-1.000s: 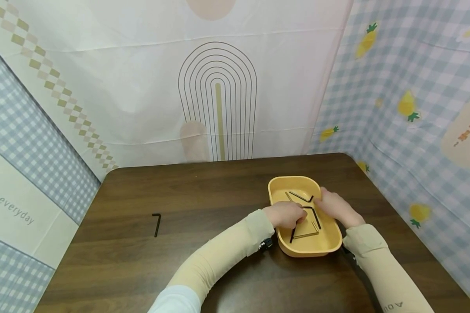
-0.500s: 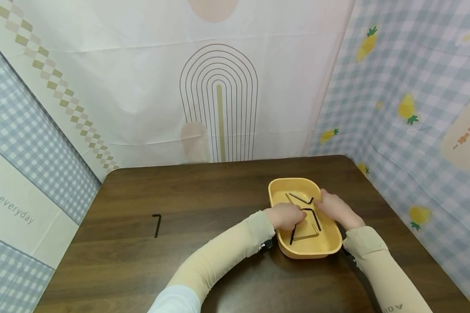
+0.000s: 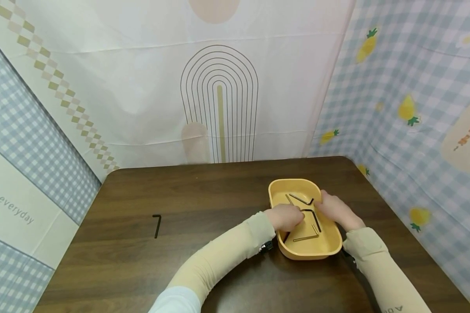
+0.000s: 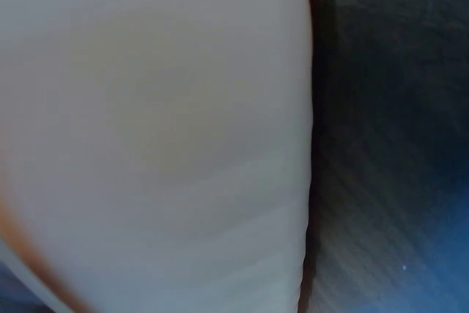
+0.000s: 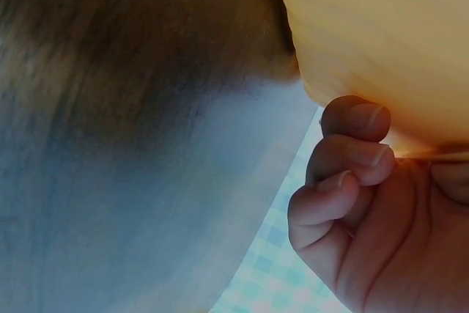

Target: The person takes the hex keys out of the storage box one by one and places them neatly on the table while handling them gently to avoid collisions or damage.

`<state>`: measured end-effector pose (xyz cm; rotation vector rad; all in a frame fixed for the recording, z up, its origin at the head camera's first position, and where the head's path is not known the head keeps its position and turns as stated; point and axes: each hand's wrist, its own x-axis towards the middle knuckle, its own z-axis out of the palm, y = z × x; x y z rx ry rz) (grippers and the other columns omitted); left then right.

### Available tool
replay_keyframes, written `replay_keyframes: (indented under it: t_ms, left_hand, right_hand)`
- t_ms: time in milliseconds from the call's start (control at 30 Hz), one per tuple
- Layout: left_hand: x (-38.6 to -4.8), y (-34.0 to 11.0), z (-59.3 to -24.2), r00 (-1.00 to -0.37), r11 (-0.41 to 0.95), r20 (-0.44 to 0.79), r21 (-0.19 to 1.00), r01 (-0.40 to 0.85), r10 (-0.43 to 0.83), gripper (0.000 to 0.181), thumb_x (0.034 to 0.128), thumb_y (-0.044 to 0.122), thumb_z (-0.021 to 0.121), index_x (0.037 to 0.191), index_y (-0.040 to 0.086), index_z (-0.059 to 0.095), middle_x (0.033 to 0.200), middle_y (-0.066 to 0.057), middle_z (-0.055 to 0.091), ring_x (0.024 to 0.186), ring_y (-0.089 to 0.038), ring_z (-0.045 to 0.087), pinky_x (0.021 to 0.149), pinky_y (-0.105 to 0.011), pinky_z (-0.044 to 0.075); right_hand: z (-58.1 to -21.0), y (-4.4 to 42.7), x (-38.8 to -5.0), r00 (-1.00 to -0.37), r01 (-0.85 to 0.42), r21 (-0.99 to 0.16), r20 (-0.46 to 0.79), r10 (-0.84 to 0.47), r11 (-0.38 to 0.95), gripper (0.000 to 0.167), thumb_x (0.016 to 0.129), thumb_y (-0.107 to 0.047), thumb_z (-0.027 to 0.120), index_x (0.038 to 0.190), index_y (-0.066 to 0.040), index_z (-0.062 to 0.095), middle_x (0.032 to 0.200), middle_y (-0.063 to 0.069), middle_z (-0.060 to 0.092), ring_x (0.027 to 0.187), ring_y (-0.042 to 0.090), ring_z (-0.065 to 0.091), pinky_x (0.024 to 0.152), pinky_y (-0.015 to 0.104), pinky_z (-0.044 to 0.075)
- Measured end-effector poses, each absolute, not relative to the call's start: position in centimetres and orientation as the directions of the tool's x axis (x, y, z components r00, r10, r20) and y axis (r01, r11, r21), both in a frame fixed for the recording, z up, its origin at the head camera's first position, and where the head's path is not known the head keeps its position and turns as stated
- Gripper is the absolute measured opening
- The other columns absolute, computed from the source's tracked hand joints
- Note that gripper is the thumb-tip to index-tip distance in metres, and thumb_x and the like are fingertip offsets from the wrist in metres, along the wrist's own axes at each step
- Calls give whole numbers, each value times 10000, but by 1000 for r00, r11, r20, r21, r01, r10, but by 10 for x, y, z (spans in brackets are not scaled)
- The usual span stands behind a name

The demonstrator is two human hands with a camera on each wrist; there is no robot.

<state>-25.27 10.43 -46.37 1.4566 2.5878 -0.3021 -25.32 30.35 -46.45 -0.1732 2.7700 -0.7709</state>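
A yellow plastic bin stands on the right of the table with several L-shaped hex keys inside, some black and some brass-coloured. My left hand reaches into it over the left wall, fingers bent downward. One end of a black hex key sticks out below that hand; the fingertips on it are hidden. My right hand grips the bin's right rim, and the right wrist view has its curled fingers against the outer wall. Beside the left hand in the bin lie another black hex key and a brass-coloured one.
A single black hex key lies alone on the left of the dark wooden table. Patterned cloths hang behind and at both sides. A pale blurred surface fills most of the left wrist view.
The black hex key under my left hand has turned and shifted left, drawing further beneath the hand. My right hand keeps its hold on the bin, which stays in place.
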Motion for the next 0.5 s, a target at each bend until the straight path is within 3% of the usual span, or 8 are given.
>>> replay_keyframes:
  t_ms: [133, 333, 500]
  left_hand:
    - [-254, 104, -462, -507, 501, -224, -89, 861, 832, 150, 1051, 174, 520, 1096, 185, 662, 1093, 28, 644, 909, -96, 588, 839, -248, 496]
    - [-255, 100, -454, -505, 506, -200, -54, 861, 839, 131, 1046, 158, 533, 962, 195, 627, 919, 65, 596, 798, -87, 524, 736, -227, 459]
    - [-254, 95, -446, -509, 516, -177, -5, 856, 843, 147, 1048, 152, 535, 926, 205, 598, 866, 73, 557, 758, -80, 485, 671, -220, 415]
  right_hand:
    - [-464, 304, -254, -959, -46, -518, -216, -183, 854, 519, 1048, -172, 418, 1378, 206, 283, 944, 246, 642, 720, 234, 679, 608, 392, 551]
    - [-466, 304, -254, -959, -42, -512, -222, -179, 858, 515, 1046, -167, 410, 1381, 204, 283, 911, 220, 642, 696, 224, 670, 598, 381, 542]
    - [-466, 303, -252, -957, -46, -508, -224, -184, 860, 512, 1047, -164, 401, 1374, 210, 276, 851, 180, 613, 674, 214, 654, 584, 369, 523]
